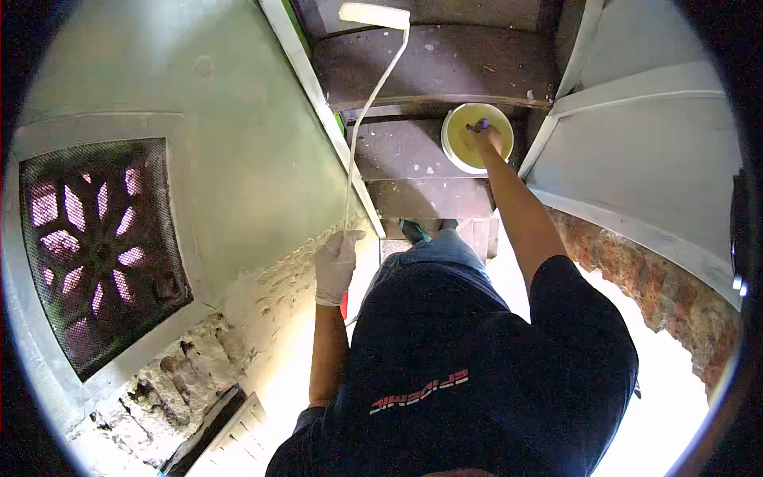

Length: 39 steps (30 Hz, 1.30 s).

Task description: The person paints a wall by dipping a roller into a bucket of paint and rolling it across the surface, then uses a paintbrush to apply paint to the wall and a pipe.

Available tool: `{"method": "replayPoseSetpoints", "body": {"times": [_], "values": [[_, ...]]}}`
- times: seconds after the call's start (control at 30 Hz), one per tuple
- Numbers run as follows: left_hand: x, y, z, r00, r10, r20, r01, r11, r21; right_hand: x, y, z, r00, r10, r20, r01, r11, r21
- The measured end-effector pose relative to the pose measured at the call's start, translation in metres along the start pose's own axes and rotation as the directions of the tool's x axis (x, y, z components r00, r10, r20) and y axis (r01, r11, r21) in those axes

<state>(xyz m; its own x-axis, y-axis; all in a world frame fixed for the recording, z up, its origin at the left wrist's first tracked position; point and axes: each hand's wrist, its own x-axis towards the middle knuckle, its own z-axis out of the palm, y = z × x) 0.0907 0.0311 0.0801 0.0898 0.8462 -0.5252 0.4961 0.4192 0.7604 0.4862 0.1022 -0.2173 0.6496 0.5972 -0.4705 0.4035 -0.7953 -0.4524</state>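
Note:
My left hand (337, 258), in a white glove, is closed round the lower shaft of a paint roller (368, 107). A bit of red handle (344, 305) shows just below the glove. The roller's long thin frame rises to its white sleeve (373, 15) over the upper stair. My bare right hand (488, 138) reaches over the rim into a white bucket (449, 151) of pale yellow liquid. It grips a small tool with a dark purple handle (478, 126); I cannot tell what kind. The bucket stands on a brown wooden step.
Brown wooden stairs (429, 67) with white specks rise ahead, between a pale green wall (238, 159) and white panels (648, 151). A meshed window grille (103, 246) is at the left. Rough exposed masonry (171, 389) lies below it, with more brickwork (636, 278) at the right.

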Motion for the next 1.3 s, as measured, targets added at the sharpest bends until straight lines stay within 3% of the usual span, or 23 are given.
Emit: {"method": "replayPoseSetpoints", "body": {"times": [0.03, 0.07, 0.13, 0.17, 0.3, 0.4, 0.43, 0.6, 0.67, 0.7, 0.73, 0.8, 0.97, 1.0, 1.03, 1.07, 1.1, 1.13, 1.17, 1.2, 1.23, 1.27, 1.3], "values": [[0.0, -0.001, 0.001, 1.0, 0.017, -0.015, -0.018, 1.0, -0.021, -0.016, -0.017, -0.013, 0.997, 0.049, -0.067, -0.058, 0.989, -0.138], [0.0, -0.003, 0.001, 1.0, 0.017, -0.017, -0.018, 1.0, -0.022, -0.021, -0.02, -0.017, 0.997, 0.047, -0.067, -0.056, 0.989, -0.139], [0.0, -0.008, 0.0, 0.999, 0.04, -0.034, -0.04, 0.999, -0.001, -0.015, -0.012, -0.015, 0.995, 0.07, 0.067, -0.062, 0.991, -0.116], [0.003, -0.015, -0.001, 0.998, 0.063, -0.026, -0.063, 0.998, -0.005, 0.0, 0.004, 0.002, 0.999, -0.006, 0.05, 0.021, 0.95, -0.312], [0.001, -0.011, -0.002, 0.997, 0.058, -0.041, -0.058, 0.998, 0.006, -0.003, 0.003, 0.006, 0.99, -0.139, -0.021, 0.132, 0.974, -0.181], [-0.001, -0.004, -0.007, 0.997, 0.069, -0.038, -0.067, 0.995, 0.068, -0.031, -0.016, -0.022, 0.964, -0.165, -0.209, 0.125, 0.973, -0.194], [-0.003, 0.001, -0.006, 0.999, -0.016, -0.043, 0.017, 1.0, 0.016, -0.031, -0.016, -0.035, 0.99, -0.11, -0.09, 0.1, 0.989, -0.104], [-0.001, -0.008, -0.009, 1.0, 0.005, -0.017, -0.005, 1.0, -0.026, -0.052, -0.006, -0.07, 0.966, -0.241, -0.098, 0.232, 0.968, -0.093], [0.001, -0.007, -0.008, 1.0, 0.007, -0.001, -0.007, 0.997, -0.079, -0.043, 0.015, -0.062, 0.96, -0.226, -0.164, 0.254, 0.951, 0.174], [0.001, -0.005, -0.008, 1.0, 0.009, 0.001, -0.009, 0.997, -0.08, -0.047, 0.013, -0.065, 0.96, -0.225, -0.167, 0.253, 0.952, 0.174], [0.001, -0.002, -0.008, 1.0, 0.007, -0.002, -0.007, 0.997, -0.073, -0.055, 0.009, -0.072, 0.986, -0.139, -0.089, 0.165, 0.879, 0.447], [0.001, 0.004, -0.007, 1.0, 0.005, -0.006, -0.005, 0.998, -0.06, -0.069, 0.004, -0.083, 0.992, -0.045, 0.12, -0.079, 0.527, 0.846], [0.006, 0.001, -0.004, 1.0, 0.02, 0.016, -0.02, 0.999, -0.034, -0.076, 0.001, -0.083, 0.997, -0.01, 0.071, -0.049, 0.632, 0.773], [0.009, -0.005, -0.004, 0.999, 0.032, 0.037, -0.033, 0.999, 0.019, -0.081, 0.001, -0.081, 0.995, -0.068, 0.069, -0.019, 0.559, 0.829], [0.011, -0.008, -0.006, 0.998, 0.047, 0.042, -0.05, 0.996, 0.073, -0.078, 0.011, -0.077, 0.99, -0.111, -0.083, 0.139, 0.828, 0.543], [0.011, -0.006, -0.001, 0.929, 0.369, 0.014, -0.367, 0.921, 0.132, -0.07, 0.017, -0.073, 0.95, -0.231, -0.212, 0.268, 0.948, 0.169], [0.002, 0.008, -0.004, 0.994, 0.104, 0.034, -0.106, 0.989, 0.099, -0.082, 0.003, -0.082, 0.906, -0.347, -0.243, 0.352, 0.936, -0.024], [0.002, 0.009, -0.004, 0.992, 0.115, 0.057, -0.114, 0.993, -0.017, -0.098, -0.017, -0.098, 0.92, -0.378, -0.103, 0.31, 0.863, -0.399], [0.018, -0.021, -0.006, 0.884, 0.452, 0.121, -0.468, 0.854, 0.228, -0.088, -0.009, -0.085, 0.913, -0.365, -0.182, 0.335, 0.925, -0.178], [0.006, 0.002, -0.008, 0.973, 0.216, 0.081, -0.225, 0.964, 0.14, -0.077, -0.001, -0.072, 0.773, -0.543, -0.329, 0.611, 0.776, 0.154], [0.005, 0.004, -0.011, 0.972, 0.202, 0.119, -0.217, 0.967, 0.133, -0.036, 0.041, -0.043, 0.726, -0.633, -0.269, 0.685, 0.697, 0.211], [0.003, 0.005, -0.011, 0.966, 0.183, 0.183, -0.207, 0.971, 0.118, -0.056, 0.026, -0.057, 0.746, -0.586, -0.317, 0.657, 0.724, 0.208], [0.002, 0.009, -0.012, 0.974, 0.18, 0.138, -0.199, 0.969, 0.145, -0.087, 0.0, -0.082, 0.94, -0.311, -0.139, 0.341, 0.865, 0.369]]}}
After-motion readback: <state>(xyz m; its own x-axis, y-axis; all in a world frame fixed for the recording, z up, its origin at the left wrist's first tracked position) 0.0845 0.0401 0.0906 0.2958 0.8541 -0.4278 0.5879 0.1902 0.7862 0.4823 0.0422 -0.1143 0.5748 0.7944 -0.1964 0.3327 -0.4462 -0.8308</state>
